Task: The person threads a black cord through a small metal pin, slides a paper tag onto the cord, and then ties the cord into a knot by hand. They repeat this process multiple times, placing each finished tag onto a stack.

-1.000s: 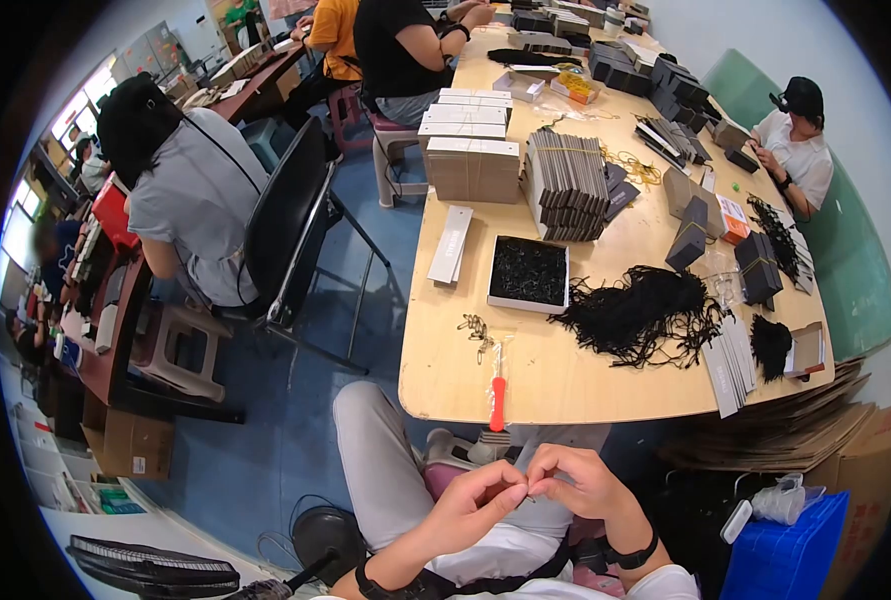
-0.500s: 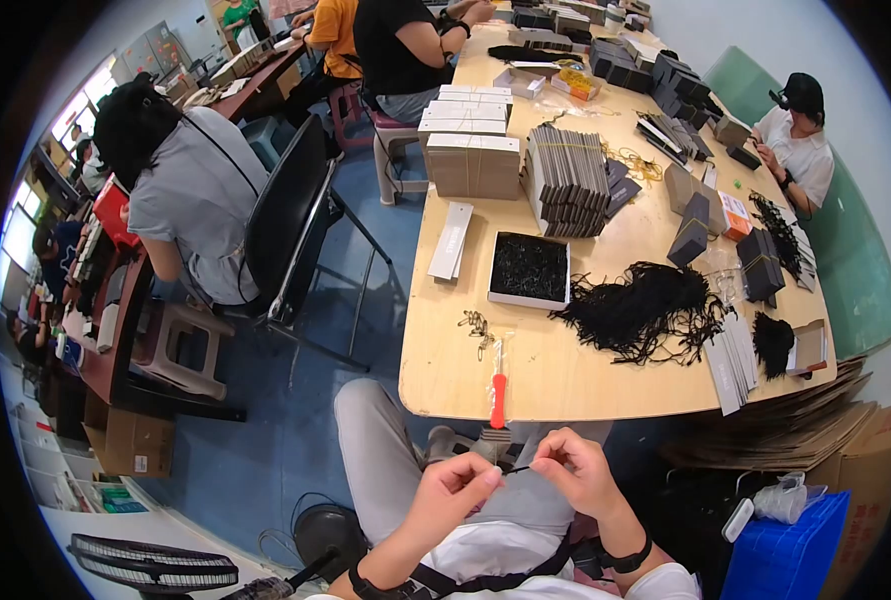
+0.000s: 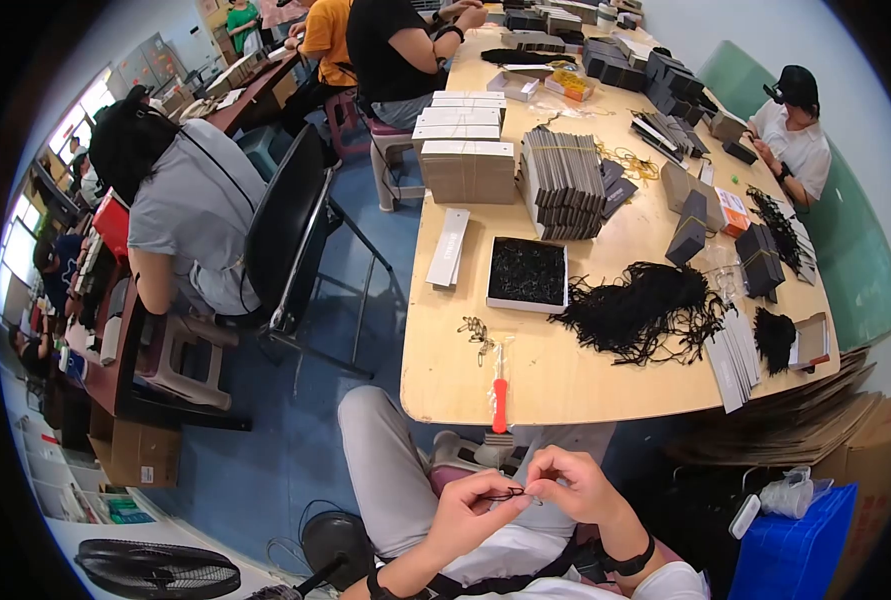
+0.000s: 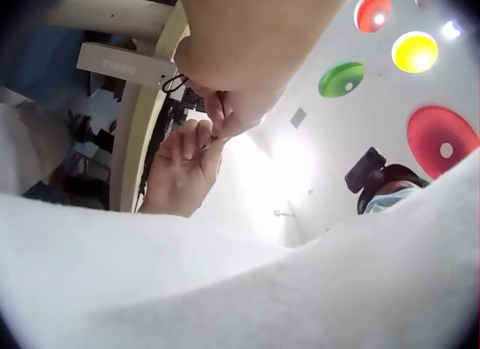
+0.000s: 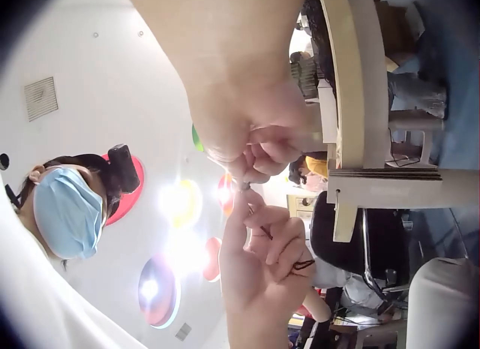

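Above the lap, my left hand [image 3: 473,516] pinches a thin black cord [image 3: 506,494] between thumb and forefinger. My right hand [image 3: 577,486] meets it fingertip to fingertip, pinching the same cord at its end. In the left wrist view a small loop of the cord [image 4: 174,84] sticks out beside the left hand [image 4: 236,82]. In the right wrist view the cord [image 5: 303,265] runs across the curled left fingers, and the right hand [image 5: 259,135] closes on its tip. Fingertips hide most of the joined spot.
On the table [image 3: 605,395] lie a red-handled tool [image 3: 500,403], small metal pieces [image 3: 475,330], a box of black bits [image 3: 527,272], a heap of black cords [image 3: 645,312] and stacked cards [image 3: 565,185]. A fan [image 3: 157,568] stands left; a blue bin [image 3: 795,540] stands right.
The hands were close together, then drew apart with the cord stretched between them, and now their fingertips meet again with the cord looped at the left fingers.
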Demonstrator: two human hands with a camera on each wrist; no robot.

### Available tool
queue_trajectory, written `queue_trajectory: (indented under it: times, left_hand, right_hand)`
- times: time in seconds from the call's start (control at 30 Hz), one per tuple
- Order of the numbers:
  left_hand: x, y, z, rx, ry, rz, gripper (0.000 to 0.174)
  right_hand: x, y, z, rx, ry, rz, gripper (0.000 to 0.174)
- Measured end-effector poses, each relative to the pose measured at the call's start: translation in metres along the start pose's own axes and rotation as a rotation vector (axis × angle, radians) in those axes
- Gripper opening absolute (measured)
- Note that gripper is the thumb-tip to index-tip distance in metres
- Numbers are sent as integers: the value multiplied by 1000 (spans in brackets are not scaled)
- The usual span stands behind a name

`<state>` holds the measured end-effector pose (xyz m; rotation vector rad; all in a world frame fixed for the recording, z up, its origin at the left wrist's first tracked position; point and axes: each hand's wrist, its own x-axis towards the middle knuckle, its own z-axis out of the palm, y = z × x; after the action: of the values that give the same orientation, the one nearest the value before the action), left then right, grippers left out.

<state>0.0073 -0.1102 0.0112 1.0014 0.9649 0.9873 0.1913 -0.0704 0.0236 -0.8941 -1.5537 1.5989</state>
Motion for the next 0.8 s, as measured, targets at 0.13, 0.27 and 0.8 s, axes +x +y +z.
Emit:
queue_trajectory:
  times: [0.13, 0.27, 0.8]
  left_hand:
    - [-4, 5, 0, -241, 72, -101, 14]
    - [-1, 1, -7, -456, 74, -179, 14]
    - [6, -9, -9, -148, -66, -82, 13]
  right_hand:
    - [-2, 5, -2, 36, 69, 60, 10]
    - [-3, 13, -4, -14, 171, 64, 11]
    - [0, 12, 6, 313, 4, 82, 7]
